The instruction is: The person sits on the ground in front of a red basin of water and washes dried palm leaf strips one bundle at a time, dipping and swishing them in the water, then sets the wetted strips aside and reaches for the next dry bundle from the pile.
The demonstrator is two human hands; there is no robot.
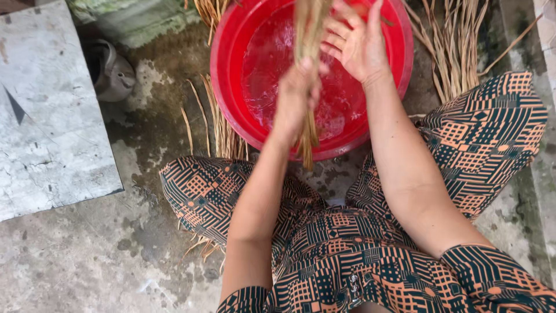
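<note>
My left hand (296,95) is closed around a bundle of tan straw-like fibres (308,35) and holds it upright over a red plastic basin (229,52) of water. The bundle's lower end sticks out below my fist, near the basin's front rim. My right hand (354,42) is open, fingers spread, right beside the bundle's upper part over the water. Whether it touches the fibres is unclear.
More dry fibres lie on the wet concrete floor left of the basin (223,124) and at the right (457,46). A grey metal kettle (113,72) sits at upper left beside a grey stone slab (49,110). My patterned trouser knees (202,191) flank the basin.
</note>
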